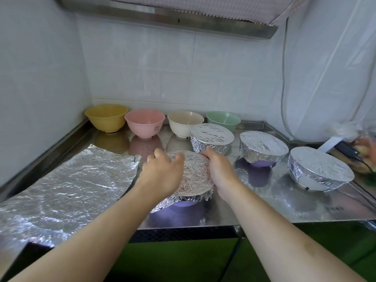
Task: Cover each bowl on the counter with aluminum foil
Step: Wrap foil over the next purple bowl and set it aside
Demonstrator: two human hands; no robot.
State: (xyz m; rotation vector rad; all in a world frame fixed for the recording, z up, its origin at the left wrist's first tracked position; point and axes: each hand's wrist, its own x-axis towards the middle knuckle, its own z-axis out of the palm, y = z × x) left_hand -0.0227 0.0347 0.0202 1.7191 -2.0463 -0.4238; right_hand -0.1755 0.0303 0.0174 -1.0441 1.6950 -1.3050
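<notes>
Our left hand (160,169) and right hand (218,169) on the near purple bowl (183,204), fingers (158,153) spread pressing its foil cover (193,180), four uncovered bowls far along the counter (284,200)

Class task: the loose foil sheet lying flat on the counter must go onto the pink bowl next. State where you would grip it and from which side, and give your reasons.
Probably grip the foil sheet at its two far corners, reaching from the front. It lies flat and crumpled, so only its edges can be pinched. Those corners sit closest to the pink bowl.
</notes>
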